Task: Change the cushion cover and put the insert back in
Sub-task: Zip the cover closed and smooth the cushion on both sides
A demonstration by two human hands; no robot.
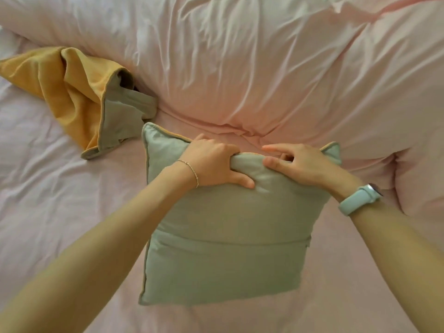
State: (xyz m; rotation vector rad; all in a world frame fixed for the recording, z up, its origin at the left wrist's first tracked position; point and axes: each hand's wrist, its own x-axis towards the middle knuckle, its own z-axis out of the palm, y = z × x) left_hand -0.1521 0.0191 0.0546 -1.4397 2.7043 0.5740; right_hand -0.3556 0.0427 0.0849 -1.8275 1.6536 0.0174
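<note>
A sage-green cushion point(228, 236) lies on the pink bed in front of me, filled, with a zip seam across its lower part. My left hand point(213, 162) grips the cushion's far edge, fingers curled over it and thumb pressed into the fabric. My right hand point(298, 162) rests on the same edge just to the right, its thumb against the fabric and its index finger stretched out over the top; some fingers are curled behind the edge. An empty yellow-and-green cushion cover point(79, 92) lies crumpled at the left.
A thick pink duvet point(264, 63) is bunched up right behind the cushion and to its right. Flat pink sheet point(48, 183) spreads to the left and toward me. I wear a thin bracelet on the left wrist and a pale green watch point(360, 199) on the right.
</note>
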